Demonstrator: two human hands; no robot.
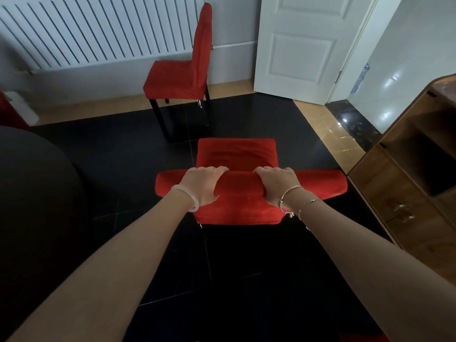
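**Both hands grip the red chair's top rail**

Low in the frame, two bare forearms stretch over glossy black floor tiles (246, 280). At centre, the left hand (201, 185) and right hand (277, 186) curl round the padded top of the near chair (237, 154), its soft red fabric cover creasing between them; the square seat lies beyond. Further up, a second red-covered chair (177, 79) stands on dark legs before a white ribbed radiator (86, 33), upper left.
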